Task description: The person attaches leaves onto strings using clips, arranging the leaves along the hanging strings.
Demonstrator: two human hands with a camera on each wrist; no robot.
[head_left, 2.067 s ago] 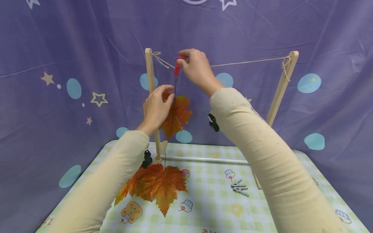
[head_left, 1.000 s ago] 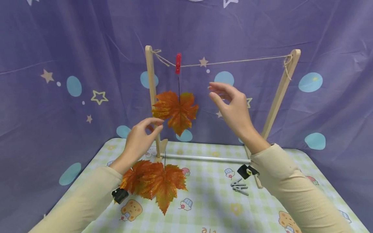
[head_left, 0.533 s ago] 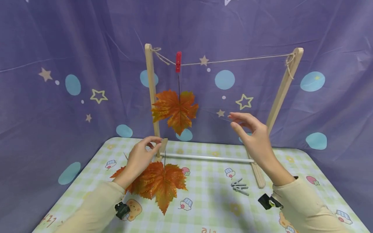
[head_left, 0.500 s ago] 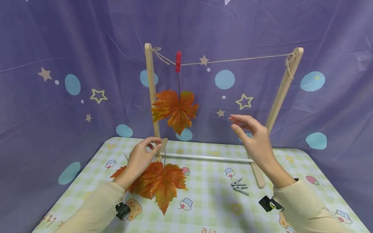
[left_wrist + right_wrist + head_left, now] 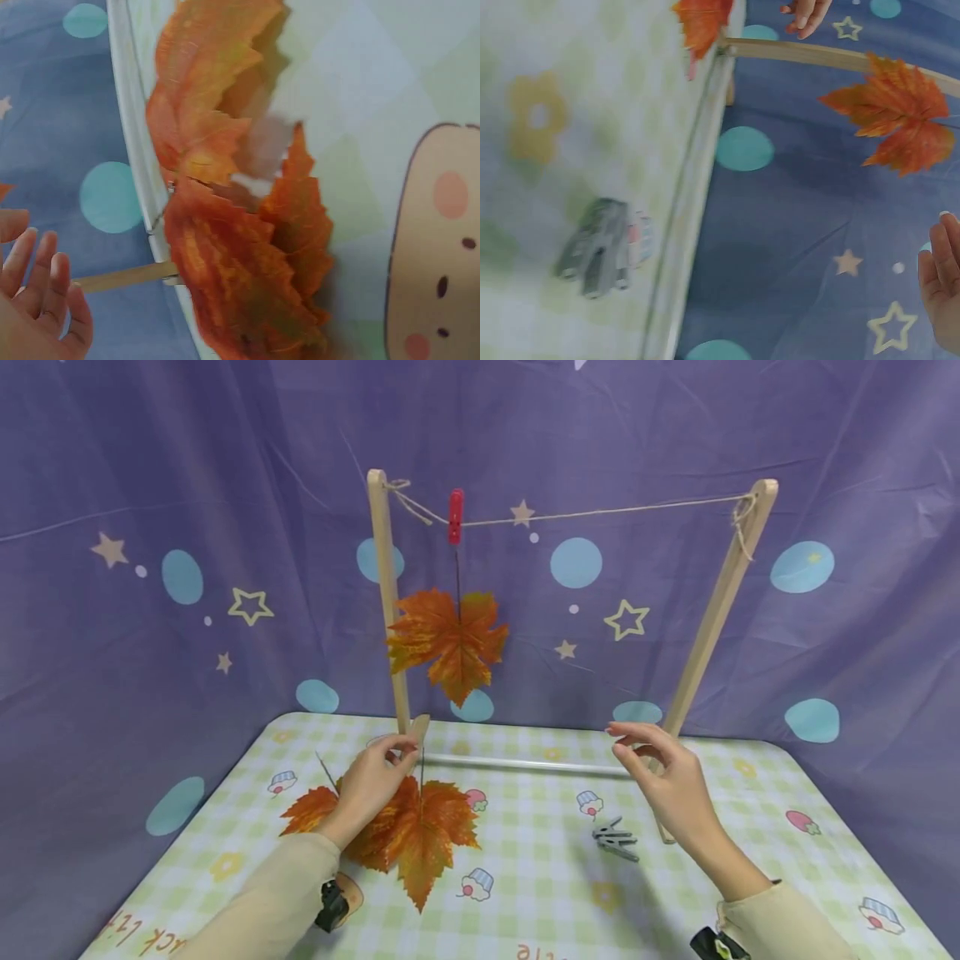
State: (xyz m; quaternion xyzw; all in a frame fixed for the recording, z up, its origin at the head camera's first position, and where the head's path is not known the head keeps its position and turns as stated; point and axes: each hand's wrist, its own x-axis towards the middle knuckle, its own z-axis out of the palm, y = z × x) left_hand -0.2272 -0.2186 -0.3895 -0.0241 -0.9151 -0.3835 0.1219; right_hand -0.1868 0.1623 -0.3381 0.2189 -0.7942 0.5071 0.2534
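An orange maple leaf point(image 5: 453, 647) hangs by its stem from a red clothespin point(image 5: 455, 517), clipped on the twine point(image 5: 600, 513). More orange leaves point(image 5: 423, 835) lie overlapping at the table's left, partly hidden behind the left forearm. My left hand point(image 5: 372, 787) hovers over them, fingers loosely bent with nothing between them, its fingertips close to an upright stem. In the left wrist view its relaxed fingers point(image 5: 51, 289) show apart from the leaves. My right hand point(image 5: 671, 781), empty with thumb and fingers parted, is above and right of the grey clothespins point(image 5: 617, 840) on the table.
Two wooden posts, the left post point(image 5: 386, 568) and the right post point(image 5: 716, 618), carry the twine. A white rod point(image 5: 532, 765) joins them low down. A checked cloth point(image 5: 540, 877) with printed cakes covers the table, and a purple curtain point(image 5: 675, 427) hangs behind.
Both hands have left the red clothespin and the leaf, which now hangs alone from the twine. The left hand has come down to the leaves, the right hand down and right towards the grey clothespins.
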